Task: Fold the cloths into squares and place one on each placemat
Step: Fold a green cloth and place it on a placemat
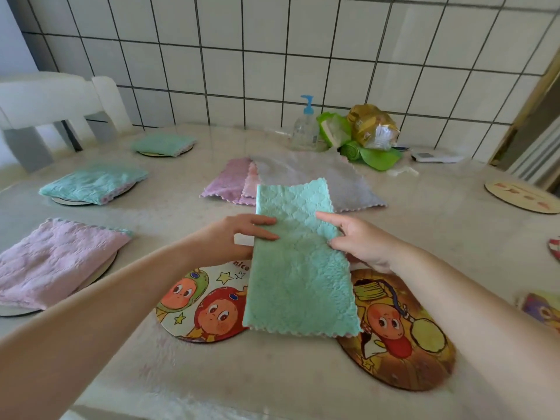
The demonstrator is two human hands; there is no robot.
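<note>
pale stone-look worktop (303,389) fills the view, backed by a white tiled wall (333,56) at 12 o'clock and a white chair (54,98) at 10 o'clock. three round placemats at 9 to 10 o'clock already carry folded cloths: a pink one (51,265) nearest, a teal one (94,181) beyond it, a second teal one (163,144) farthest. loose pink and grey cloths (288,180) lie unfolded at 12 o'clock, in front of a soap pump bottle (306,128) and some bags.

at centre the mint cloth (300,262) is a long strip, folded once by the look of it, its near end draped over the gap between the two cartoon placemats, one at 7 o'clock (200,307) and one at 5 o'clock (403,334). the left hand (239,234) holds the strip's left edge, fingers laid across the top. the right hand (357,241) has its grip closed on the right edge, index finger straight over the cloth.

the step in hand looks like the second fold. the next move probably calls for bringing one end over the other so the edges meet square, then settling it on one bare cartoon mat. more bare mats wait at 2 to 4 o'clock.
</note>
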